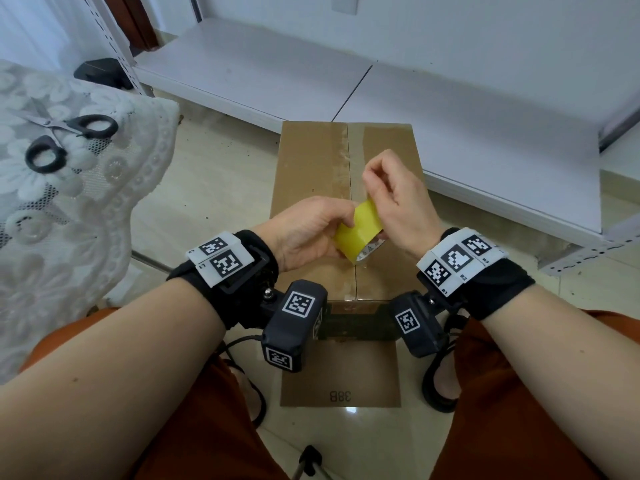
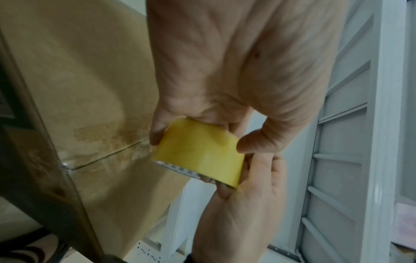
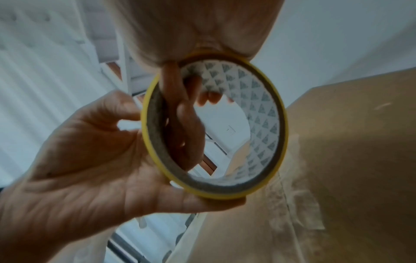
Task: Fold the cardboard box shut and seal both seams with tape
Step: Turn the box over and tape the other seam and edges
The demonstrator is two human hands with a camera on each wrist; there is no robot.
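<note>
**A:** What is the left hand (image 1: 304,233) doing?

**B:** It holds the yellow tape roll (image 1: 358,233). In the right wrist view some of its fingers (image 3: 186,124) go through the hole of the roll, and the thumb sits on the outside — so the hand is wrapped round the ring.

**A:** And the right hand (image 1: 398,202)?

**B:** Its fingers are bent, and the thumb and fingertips press on the top edge of the roll. It looks like a pinch on the yellow band, but I cannot tell if a loose end of tape is between them.

**A:** Where is the roll?

**B:** Up in the air, just above the cardboard box (image 1: 311,174), near the end of the box that is close to the person.

**A:** Is the box open?

**B:** No. The top flaps are folded down flat and meet in a line down the middle. Shiny clear tape lies along that line. I cannot see what is inside.

**A:** Anything else around?

**B:** Black-handled scissors (image 1: 65,140) lie on a white lace cloth (image 1: 86,209) to the left, well apart from the box. The box stands on a pale tiled floor (image 1: 221,174), in front of a low white shelf (image 1: 450,109).
</note>
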